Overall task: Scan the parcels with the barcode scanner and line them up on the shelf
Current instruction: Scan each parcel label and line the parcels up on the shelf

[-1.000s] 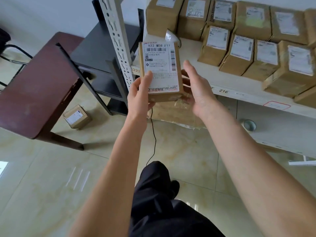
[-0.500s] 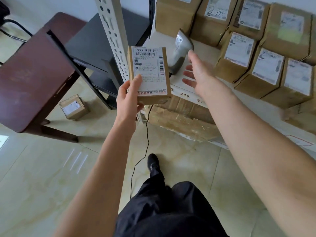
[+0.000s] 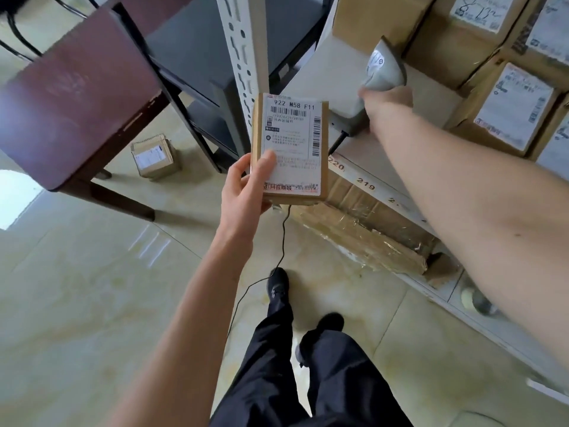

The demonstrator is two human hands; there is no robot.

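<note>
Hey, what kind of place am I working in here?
Probably a parcel pickup or sorting room: labelled parcels line a numbered shelf, and your right hand grips a barcode scanner.

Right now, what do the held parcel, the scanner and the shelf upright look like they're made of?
Parcel: brown corrugated-looking cardboard, matte, with a white printed paper label stuck on its face.
Scanner: light grey moulded plastic by its smooth, slightly glossy shell; a black cable leaves its base.
Shelf upright: probably painted steel, a white angle strip punched with regular slots.
</note>
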